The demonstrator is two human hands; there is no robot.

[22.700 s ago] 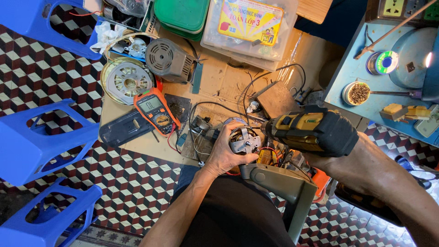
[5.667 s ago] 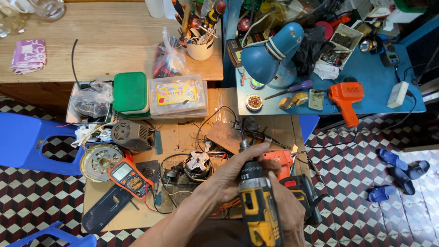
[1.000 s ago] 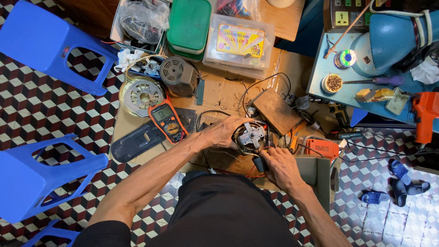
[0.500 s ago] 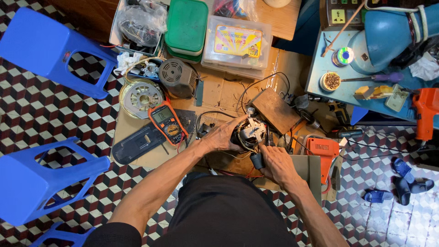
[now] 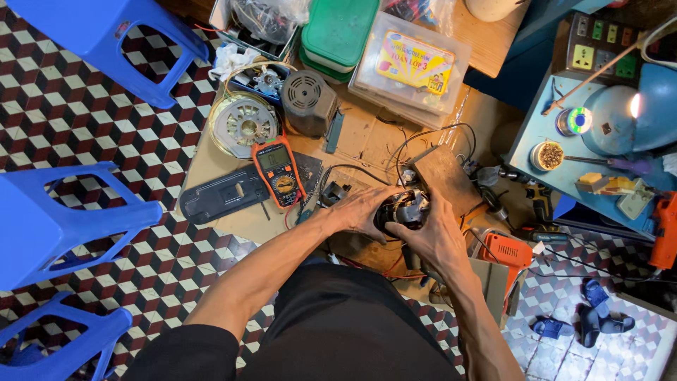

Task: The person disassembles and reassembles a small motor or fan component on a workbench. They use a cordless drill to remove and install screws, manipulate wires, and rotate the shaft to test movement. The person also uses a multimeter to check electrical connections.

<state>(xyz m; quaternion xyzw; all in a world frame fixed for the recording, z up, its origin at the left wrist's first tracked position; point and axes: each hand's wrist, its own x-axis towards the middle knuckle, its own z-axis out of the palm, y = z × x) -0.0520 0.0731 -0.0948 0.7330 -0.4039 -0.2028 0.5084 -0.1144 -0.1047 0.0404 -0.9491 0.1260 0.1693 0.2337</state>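
A small dark electric motor (image 5: 403, 209) with metal parts and wires sits on a low wooden board (image 5: 367, 134) in front of me. My left hand (image 5: 360, 210) wraps its left side. My right hand (image 5: 434, 236) grips its right and near side. Both hands touch the motor and cover most of it. Thin black and red wires (image 5: 405, 144) run from it across the board.
An orange multimeter (image 5: 278, 171) and a black flat cover (image 5: 226, 197) lie left of my hands. Behind them are a round motor housing (image 5: 243, 125), a grey fan casing (image 5: 308, 102), a green box (image 5: 338, 32) and a clear parts box (image 5: 412, 67). Blue plastic stools (image 5: 63, 226) stand left; an orange tool (image 5: 506, 254) right.
Both hands have closed in tighter around the motor, covering more of it. The view has shifted slightly closer.
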